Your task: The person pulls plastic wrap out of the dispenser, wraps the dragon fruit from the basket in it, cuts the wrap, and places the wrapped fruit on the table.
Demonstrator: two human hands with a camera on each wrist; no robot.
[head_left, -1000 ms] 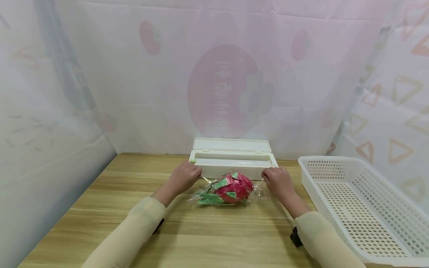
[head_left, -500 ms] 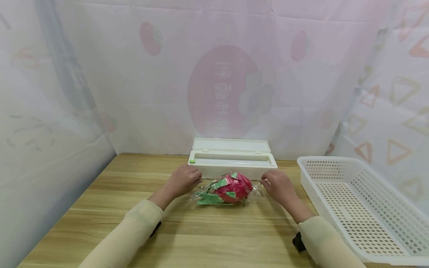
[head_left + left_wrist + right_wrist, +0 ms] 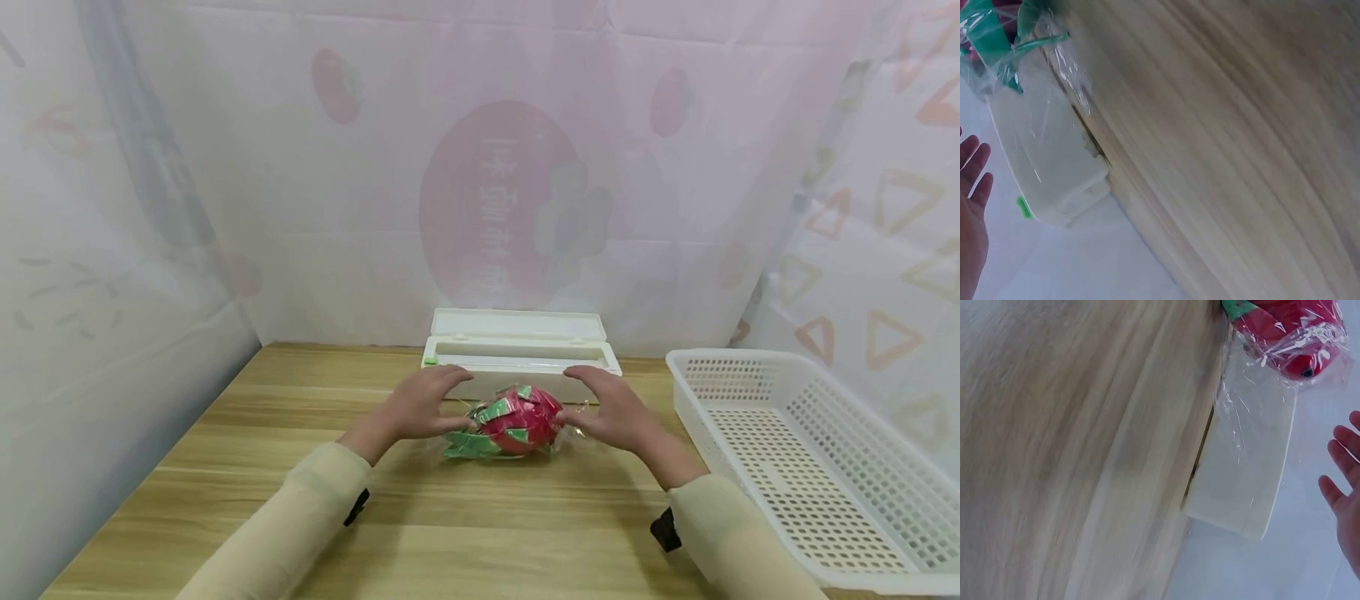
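A red dragon fruit [image 3: 528, 421] with green leaf-like flaps lies on the wooden table [image 3: 480, 533], loosely covered in clear plastic film. Loose film [image 3: 1071, 65] sticks out past its leafy end in the left wrist view. My left hand [image 3: 416, 406] is at that end, thumb and fingers spread apart. At the red end, my right hand [image 3: 618, 410] faces it with fingers likewise spread and the thumb tip overlapping the fruit. Crumpled film [image 3: 1232, 403] hangs there in the right wrist view. Neither hand grips anything.
Close behind the fruit stands a white film dispenser box [image 3: 480, 383], its lid [image 3: 517, 322] raised and a small green piece [image 3: 1024, 207] at its left end. A white perforated basket [image 3: 731, 454] sits on the right. Printed cloth [image 3: 337, 208] encloses the back and sides.
Both hands were pinching the film at either end of the fruit. They have let go, spread their fingers and moved slightly inward toward it. The fruit has stayed nearly in place.
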